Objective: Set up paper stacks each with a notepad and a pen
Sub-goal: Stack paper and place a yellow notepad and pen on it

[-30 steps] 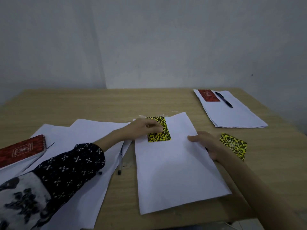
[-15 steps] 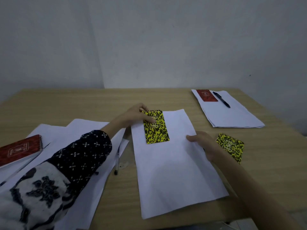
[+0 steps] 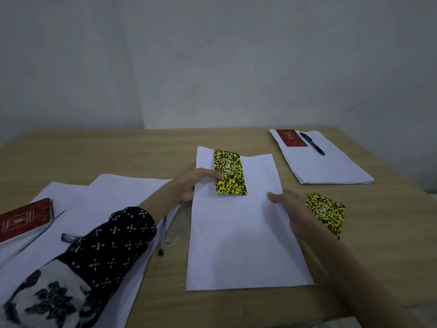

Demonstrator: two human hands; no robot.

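Note:
A white paper stack (image 3: pixel 241 233) lies in the middle of the wooden table (image 3: pixel 118 152). A yellow-and-black notepad (image 3: pixel 230 172) rests on the stack's upper left corner, reaching just past the top sheet's far edge. My left hand (image 3: pixel 194 183) grips the stack's left edge with its thumb pressed on the notepad. My right hand (image 3: pixel 288 209) holds the stack's right edge, thumb on top. A second yellow-and-black notepad (image 3: pixel 327 211) lies on the table just right of my right hand. A pen (image 3: pixel 163 235) lies left of the stack, partly under loose sheets.
At the far right sits another paper stack (image 3: pixel 335 169) with a red notepad (image 3: pixel 290 137) and a black pen (image 3: pixel 312 143) on it. Loose sheets (image 3: pixel 106 195) spread at the left, with a red spiral notepad (image 3: pixel 23 218) and another pen (image 3: pixel 71 237) on them.
My left hand slid the yellow notepad away from me to the stack's far left corner. The stack shifted slightly away from me; my right hand stayed on its right edge.

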